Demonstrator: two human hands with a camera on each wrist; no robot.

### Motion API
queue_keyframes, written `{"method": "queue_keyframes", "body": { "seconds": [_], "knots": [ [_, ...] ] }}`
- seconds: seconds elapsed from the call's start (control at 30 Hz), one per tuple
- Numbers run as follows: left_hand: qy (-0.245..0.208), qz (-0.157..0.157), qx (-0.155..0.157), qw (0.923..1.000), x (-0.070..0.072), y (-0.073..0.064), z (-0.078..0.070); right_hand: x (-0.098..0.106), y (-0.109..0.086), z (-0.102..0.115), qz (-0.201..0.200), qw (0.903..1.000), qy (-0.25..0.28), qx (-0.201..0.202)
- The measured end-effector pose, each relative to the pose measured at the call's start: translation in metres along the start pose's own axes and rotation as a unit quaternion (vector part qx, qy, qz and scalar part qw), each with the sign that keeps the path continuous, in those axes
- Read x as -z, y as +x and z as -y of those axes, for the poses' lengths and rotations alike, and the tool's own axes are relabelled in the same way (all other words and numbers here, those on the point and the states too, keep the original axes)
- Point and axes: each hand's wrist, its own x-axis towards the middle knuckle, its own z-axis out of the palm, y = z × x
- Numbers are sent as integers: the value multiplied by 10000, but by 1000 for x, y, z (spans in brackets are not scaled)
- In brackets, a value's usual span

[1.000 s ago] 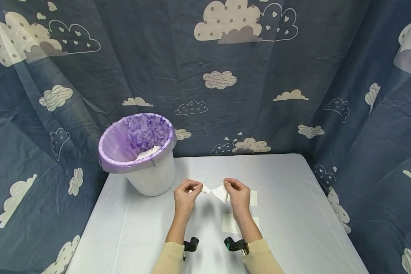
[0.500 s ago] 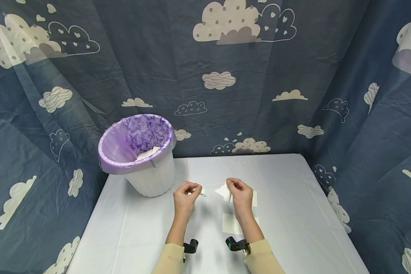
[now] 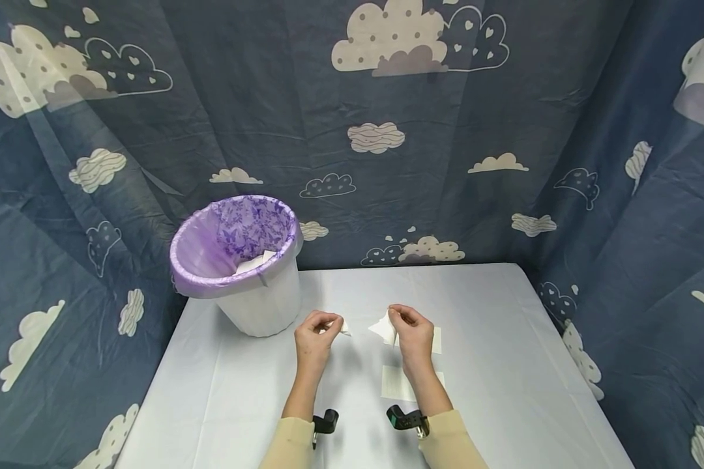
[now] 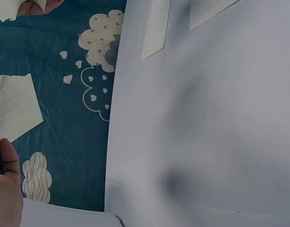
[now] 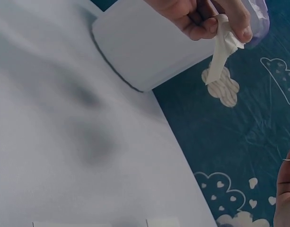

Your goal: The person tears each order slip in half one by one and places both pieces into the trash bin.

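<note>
My left hand (image 3: pixel 313 342) pinches a torn piece of lined paper (image 4: pixel 18 106) between thumb and fingers, held up over the white table. Its torn edge shows along the top in the left wrist view. Facing it, my right hand (image 3: pixel 413 335) pinches another torn piece of paper (image 3: pixel 381 327), whose pointed end sticks out to the left. A gap separates the two pieces. Below and behind the right hand lie two paper slips on the table, a nearer slip (image 3: pixel 396 383) and a farther slip (image 3: pixel 437 340), both partly covered by the right hand and forearm.
At the back left stands a white bin (image 3: pixel 264 299) lined with a purple bag (image 3: pixel 195 260); pale paper (image 3: pixel 255 262) lies inside. A dark blue cloud-print curtain (image 3: pixel 305 85) surrounds the back and sides of the white table (image 3: pixel 493 391).
One second ago the paper between the hands almost met in the middle; the two torn pieces have since come apart. My right hand has moved slightly right. Slips and bin have stayed put.
</note>
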Motion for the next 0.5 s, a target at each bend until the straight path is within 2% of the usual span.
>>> {"method": "queue_keyframes", "body": {
  "seconds": [0.3, 0.5],
  "knots": [
    [-101, -18, 33, 9999, 1, -1, 0, -5, -4, 2, 73, 9999, -97, 73],
    [-204, -81, 56, 9997, 3, 2, -3, -14, -6, 9, 180, 9984, -409, 355]
  ]
}}
